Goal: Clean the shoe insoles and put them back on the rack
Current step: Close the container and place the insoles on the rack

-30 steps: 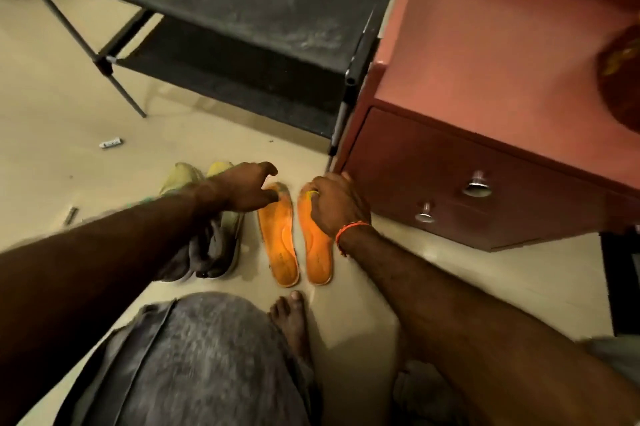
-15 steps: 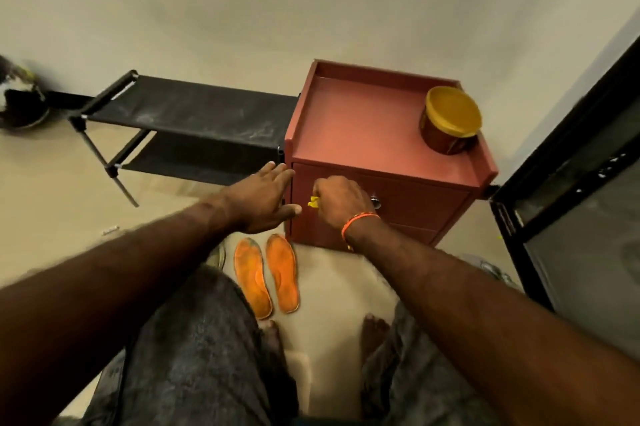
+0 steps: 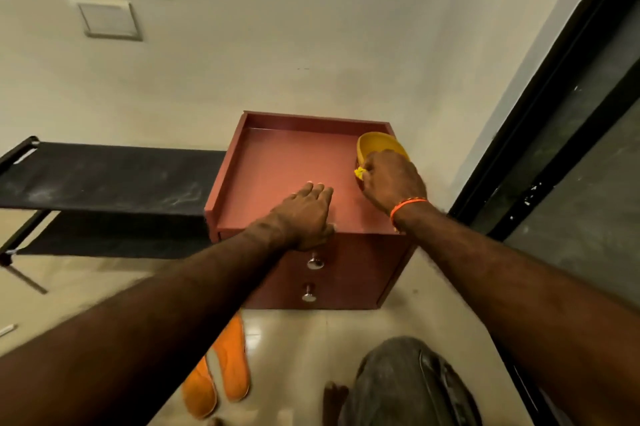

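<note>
Two orange insoles (image 3: 221, 375) lie side by side on the floor in front of the red cabinet (image 3: 294, 165), partly hidden by my left forearm. My right hand (image 3: 393, 179) is closed on a small yellow cloth (image 3: 359, 173) at the rim of a yellow bowl (image 3: 375, 147) on the cabinet's back right corner. My left hand (image 3: 306, 214) rests flat on the cabinet top near its front edge, fingers together, holding nothing. The black two-shelf shoe rack (image 3: 104, 179) stands left of the cabinet, with nothing on its visible shelves.
The cabinet has two drawers with metal knobs (image 3: 315, 262). A dark glass door frame (image 3: 554, 113) runs along the right. My knee in grey trousers (image 3: 408, 384) and bare toes are near the insoles. A white wall plate (image 3: 109, 20) is on the wall.
My view rose from the floor to the cabinet top. My right hand lifted from the insoles with the yellow cloth to the bowl. My left hand moved from the floor onto the cabinet top.
</note>
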